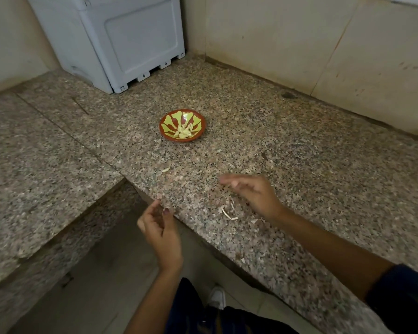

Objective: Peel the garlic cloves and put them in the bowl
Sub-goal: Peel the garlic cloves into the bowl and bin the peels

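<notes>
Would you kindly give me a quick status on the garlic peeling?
Left hand and right hand both open, holding nothing visible. Peeled cloves in the bowl. Peel scraps on the counter near the right hand; nothing blocking the bowl.

1. The counter (287, 153) is speckled granite, brown-grey with dark flecks, polished smooth with a dull sheen.
2. The bowl (165, 121) looks like glazed ceramic, glossy red-brown with yellow-green markings.
3. The peeled cloves (184, 132) in it are pale, smooth and slightly waxy.
4. The garlic skins (227, 213) near the counter edge are thin, dry and papery.
5. The box (121, 39) at the back is moulded grey-white plastic, matt.
6. The wall (323, 44) is cream tile, smooth, stained in places.
7. The sleeve (405, 297) is dark cloth.
</notes>
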